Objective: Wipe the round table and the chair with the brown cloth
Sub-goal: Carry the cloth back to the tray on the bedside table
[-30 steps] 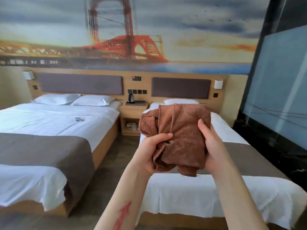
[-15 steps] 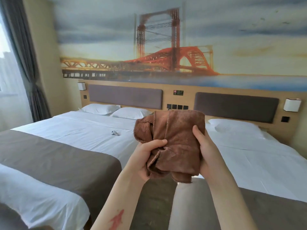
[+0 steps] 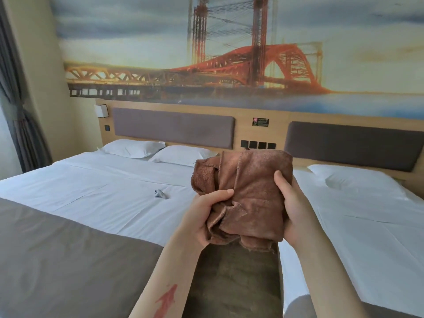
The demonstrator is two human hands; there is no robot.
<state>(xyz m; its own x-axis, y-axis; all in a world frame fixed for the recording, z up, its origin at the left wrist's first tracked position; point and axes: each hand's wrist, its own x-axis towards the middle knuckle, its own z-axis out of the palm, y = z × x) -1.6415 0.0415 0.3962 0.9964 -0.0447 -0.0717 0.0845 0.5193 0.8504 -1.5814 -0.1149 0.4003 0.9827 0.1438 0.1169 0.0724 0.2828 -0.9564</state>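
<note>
Small grey object (image 3: 160, 194) on the left bed (image 3: 110, 193), perhaps a remote, too small to identify.

Two beds: left bed (image 3: 96, 198) with white sheet, grey-brown runner, two pillows (image 3: 158, 152); right bed (image 3: 358, 216), one pillow. Small grey object (image 3: 160, 193), possibly a remote, on left sheet. Bridge mural (image 3: 229, 65). Grey curtain (image 3: 16, 115).

Bare forearms, no sleeves; left forearm (image 3: 165, 283) bears a red arrow-like marking (image 3: 165, 300) (possibly paint).
</note>
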